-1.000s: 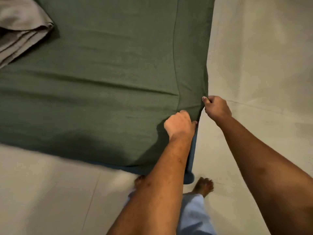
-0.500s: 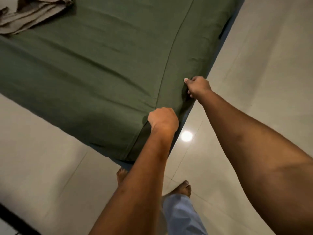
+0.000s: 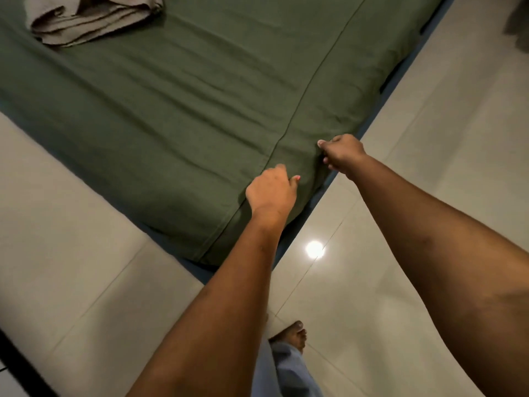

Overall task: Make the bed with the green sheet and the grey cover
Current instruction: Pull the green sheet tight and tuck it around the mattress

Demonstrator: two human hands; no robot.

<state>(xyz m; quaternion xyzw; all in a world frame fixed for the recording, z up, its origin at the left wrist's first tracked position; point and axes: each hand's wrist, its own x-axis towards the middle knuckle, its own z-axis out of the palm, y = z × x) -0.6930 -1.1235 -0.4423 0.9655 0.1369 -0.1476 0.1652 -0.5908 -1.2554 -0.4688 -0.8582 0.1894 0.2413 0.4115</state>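
Two grips at a corner of the green sheet (image 3: pixel 177 110).
Right grip (image 3: pixel 342 156) pinches its edge; left grip (image 3: pixel 272 193) curled on top, hold unclear.

No text, label, brand or number can be read on the green sheet (image 3: pixel 171 110) or grey cover (image 3: pixel 94 22).
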